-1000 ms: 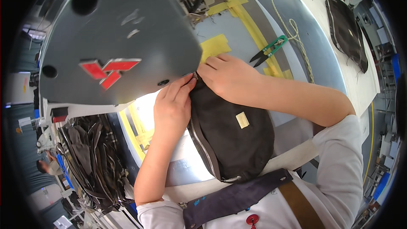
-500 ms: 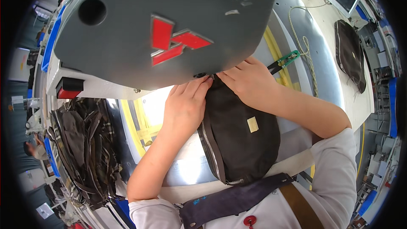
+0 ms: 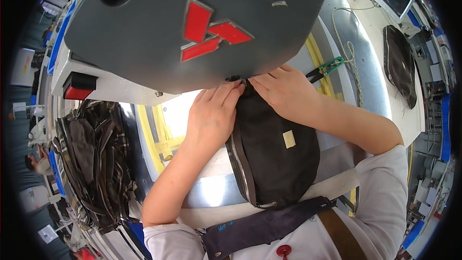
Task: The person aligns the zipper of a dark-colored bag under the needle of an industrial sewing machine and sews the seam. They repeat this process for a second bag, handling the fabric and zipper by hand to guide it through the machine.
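A white desk [image 3: 407, 127] with a shiny metal plate [image 3: 376, 77] spreads around a dark gray sewing-machine head [image 3: 144, 43]. On the near side of the sewing-machine head lies a black zippered pouch [image 3: 274, 163], its narrow end meeting that machine's lower edge (a pale yellow patch [image 3: 288, 139] sits on its face). The left hand [image 3: 211, 113] touches the pouch just beneath the sewing-machine head, fingers close together; the right hand [image 3: 286, 94] rests across the narrow end from it, fingertips partly hidden by the same machine. Whether either hand pinches the cloth, I cannot tell. Right of the sewing-machine head are green-handled thread snips [image 3: 321, 71], a pale cord [image 3: 358, 84] and a second dark pouch [image 3: 399, 65]; below its left end sits a heap of dark fabric pieces [image 3: 94, 163].
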`<state>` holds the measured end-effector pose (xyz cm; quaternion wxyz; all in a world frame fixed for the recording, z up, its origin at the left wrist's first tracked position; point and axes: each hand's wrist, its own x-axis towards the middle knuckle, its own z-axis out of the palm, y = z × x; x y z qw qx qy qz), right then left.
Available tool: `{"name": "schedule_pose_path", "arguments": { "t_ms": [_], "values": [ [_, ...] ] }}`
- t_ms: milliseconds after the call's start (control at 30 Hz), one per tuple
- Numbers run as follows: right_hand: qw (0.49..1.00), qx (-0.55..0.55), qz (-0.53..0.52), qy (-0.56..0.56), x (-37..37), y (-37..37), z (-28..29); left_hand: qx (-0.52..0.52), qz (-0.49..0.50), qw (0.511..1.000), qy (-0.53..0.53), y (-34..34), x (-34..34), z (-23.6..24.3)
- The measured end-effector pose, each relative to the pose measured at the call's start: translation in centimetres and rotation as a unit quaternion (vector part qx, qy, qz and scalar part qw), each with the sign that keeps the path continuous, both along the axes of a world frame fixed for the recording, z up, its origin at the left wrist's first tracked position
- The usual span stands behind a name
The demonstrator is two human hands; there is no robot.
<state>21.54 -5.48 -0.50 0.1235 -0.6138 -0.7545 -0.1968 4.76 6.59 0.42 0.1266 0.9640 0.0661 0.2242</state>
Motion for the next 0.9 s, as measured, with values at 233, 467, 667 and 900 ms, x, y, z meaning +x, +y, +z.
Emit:
{"name": "schedule_pose_path", "arguments": {
  "t_ms": [233,467,667,900],
  "values": [
    [1.000,0.009,0.002,-0.009,0.2,0.3,0.0,0.004,0.006,1.000,0.013,0.3,0.2,0.0],
    [1.000,0.020,0.007,0.011,0.2,0.1,-0.2,-0.007,0.001,1.000,0.011,0.0,-0.1,0.0],
    [1.000,0.015,-0.021,-0.003,0.2,0.5,0.2,-0.002,0.009,1.000,0.011,0.5,0.3,0.1],
    [1.000,0.008,-0.022,0.004,0.7,0.9,0.2,0.000,0.030,0.999,0.035,0.8,0.5,-0.3]
  ]
}}
